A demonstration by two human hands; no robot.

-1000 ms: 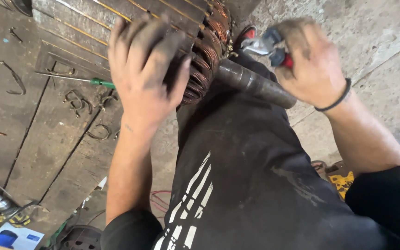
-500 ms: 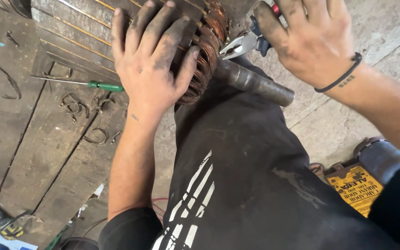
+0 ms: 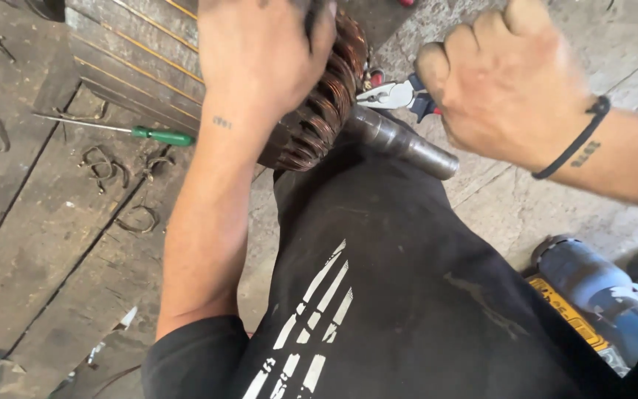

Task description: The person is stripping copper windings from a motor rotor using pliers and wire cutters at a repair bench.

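A large motor rotor (image 3: 127,52) with grey laminated body lies across my lap, its copper windings (image 3: 326,103) facing me and its steel shaft (image 3: 404,142) sticking out toward the right. My left hand (image 3: 260,52) rests flat on the copper winding end, fingers spread over it. My right hand (image 3: 511,81) is closed around the handles of a pair of pliers (image 3: 389,94), whose metal jaws point left at the windings just above the shaft.
A green-handled screwdriver (image 3: 123,131) lies on the dark wooden boards at left, with bent wire scraps (image 3: 105,166) near it. A power tool (image 3: 599,295) lies on the concrete floor at lower right. My black trousers (image 3: 378,295) fill the lower centre.
The view has dropped closer to the rotor. My right hand with the pliers has moved down and left, bringing the jaws to the windings by the shaft. My left hand stays on the copper.
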